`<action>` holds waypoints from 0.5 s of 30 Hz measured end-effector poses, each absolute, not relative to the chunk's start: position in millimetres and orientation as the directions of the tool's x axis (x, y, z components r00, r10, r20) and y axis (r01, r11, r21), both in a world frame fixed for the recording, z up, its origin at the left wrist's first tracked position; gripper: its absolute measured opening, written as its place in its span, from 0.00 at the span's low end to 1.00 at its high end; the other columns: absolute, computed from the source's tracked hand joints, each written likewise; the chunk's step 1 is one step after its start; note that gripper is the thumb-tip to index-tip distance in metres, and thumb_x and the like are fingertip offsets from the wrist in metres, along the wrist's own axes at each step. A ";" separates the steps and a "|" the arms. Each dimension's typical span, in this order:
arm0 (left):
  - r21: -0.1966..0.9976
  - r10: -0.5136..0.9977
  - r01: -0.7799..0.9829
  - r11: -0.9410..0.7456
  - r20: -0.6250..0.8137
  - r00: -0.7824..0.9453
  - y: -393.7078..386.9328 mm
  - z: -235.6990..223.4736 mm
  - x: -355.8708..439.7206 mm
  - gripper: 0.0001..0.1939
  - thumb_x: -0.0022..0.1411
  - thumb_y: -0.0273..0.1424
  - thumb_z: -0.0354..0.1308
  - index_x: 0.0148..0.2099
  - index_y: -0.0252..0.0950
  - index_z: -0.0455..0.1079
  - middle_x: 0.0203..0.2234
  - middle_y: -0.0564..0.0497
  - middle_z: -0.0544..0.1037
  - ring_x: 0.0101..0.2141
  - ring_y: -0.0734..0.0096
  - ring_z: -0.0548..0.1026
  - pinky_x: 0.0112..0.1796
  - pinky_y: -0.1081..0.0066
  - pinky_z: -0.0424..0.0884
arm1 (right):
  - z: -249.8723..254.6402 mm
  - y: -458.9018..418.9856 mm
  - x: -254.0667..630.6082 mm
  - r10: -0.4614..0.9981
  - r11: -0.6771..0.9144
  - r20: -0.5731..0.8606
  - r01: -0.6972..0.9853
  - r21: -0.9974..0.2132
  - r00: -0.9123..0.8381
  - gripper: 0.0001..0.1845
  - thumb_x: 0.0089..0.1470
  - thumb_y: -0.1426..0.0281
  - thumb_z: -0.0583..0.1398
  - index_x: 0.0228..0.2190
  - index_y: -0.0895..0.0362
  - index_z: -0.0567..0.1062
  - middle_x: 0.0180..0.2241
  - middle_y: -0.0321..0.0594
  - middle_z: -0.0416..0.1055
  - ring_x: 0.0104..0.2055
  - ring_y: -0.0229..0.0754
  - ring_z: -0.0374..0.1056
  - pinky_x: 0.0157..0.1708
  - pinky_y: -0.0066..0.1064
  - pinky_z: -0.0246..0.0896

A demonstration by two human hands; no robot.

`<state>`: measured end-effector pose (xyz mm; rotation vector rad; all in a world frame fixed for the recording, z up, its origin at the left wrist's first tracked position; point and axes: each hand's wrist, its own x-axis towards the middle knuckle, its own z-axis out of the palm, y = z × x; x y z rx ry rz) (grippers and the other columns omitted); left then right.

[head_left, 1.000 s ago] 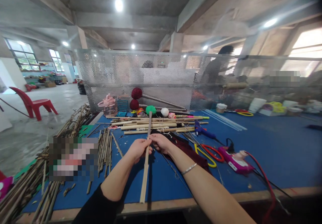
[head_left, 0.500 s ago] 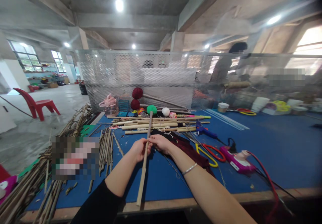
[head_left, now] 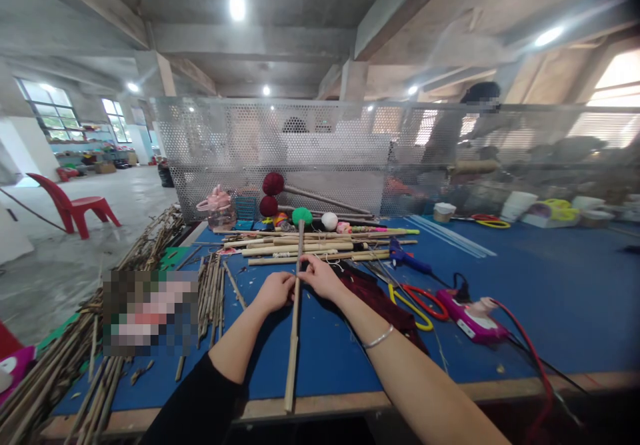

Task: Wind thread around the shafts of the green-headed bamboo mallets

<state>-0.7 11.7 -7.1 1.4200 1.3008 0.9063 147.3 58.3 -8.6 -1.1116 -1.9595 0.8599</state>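
A bamboo stick runs away from me over the blue table, its grey upper part reaching a green yarn ball. At the joint between the pale and grey parts, my left hand pinches it from the left. My right hand has thumb and fingers closed at the same spot from the right, and its other fingers are bent. The exact contact of the fingertips is partly hidden. Dark red cloth lies just beyond my right wrist. Several pale sticks lie across the table ahead.
Left are thin twigs and a large pile of branches. On the right lie scissors with yellow and red handles, a blue glue gun and a magenta power strip. A perforated screen stands behind; a person is beyond it.
The stick's near end swung left, then back right, and now points almost straight at me. My right hand has risen slightly and its fingers have shifted on the stick.
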 end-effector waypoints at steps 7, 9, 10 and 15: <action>0.950 0.986 0.302 -0.073 0.023 0.168 13.5 -5.2 -0.9 0.15 0.54 0.40 0.48 0.25 0.34 0.64 0.14 0.54 0.65 0.15 0.79 0.63 0.16 0.80 0.58 | -1.8 56.6 149.2 0.821 0.537 0.362 0.384 -0.751 -0.442 0.08 0.48 0.70 0.55 0.31 0.57 0.73 0.29 0.38 0.71 0.32 0.38 0.64 0.36 0.29 0.56; 0.965 0.987 0.238 -0.107 0.074 0.140 11.4 -1.6 1.4 0.15 0.55 0.41 0.48 0.27 0.33 0.65 0.14 0.55 0.65 0.15 0.79 0.62 0.17 0.79 0.58 | 6.7 52.5 149.3 0.825 0.536 0.396 0.331 -0.777 -0.404 0.09 0.48 0.69 0.55 0.31 0.58 0.73 0.30 0.39 0.72 0.33 0.39 0.66 0.37 0.30 0.57; 0.967 0.986 0.212 -0.143 0.120 0.118 10.1 0.5 2.7 0.16 0.55 0.41 0.48 0.28 0.33 0.65 0.15 0.55 0.66 0.16 0.79 0.62 0.18 0.79 0.58 | 11.6 49.7 149.1 0.824 0.539 0.418 0.301 -0.786 -0.383 0.09 0.49 0.69 0.55 0.32 0.58 0.73 0.30 0.39 0.72 0.34 0.40 0.66 0.38 0.30 0.58; 0.941 0.945 0.110 -0.321 0.326 -0.027 5.1 7.0 9.5 0.18 0.56 0.43 0.48 0.38 0.33 0.66 0.20 0.54 0.68 0.20 0.79 0.65 0.21 0.79 0.61 | 32.1 31.4 145.7 0.787 0.603 0.537 0.193 -0.774 -0.305 0.11 0.50 0.66 0.54 0.32 0.59 0.73 0.30 0.40 0.73 0.33 0.40 0.67 0.36 0.31 0.60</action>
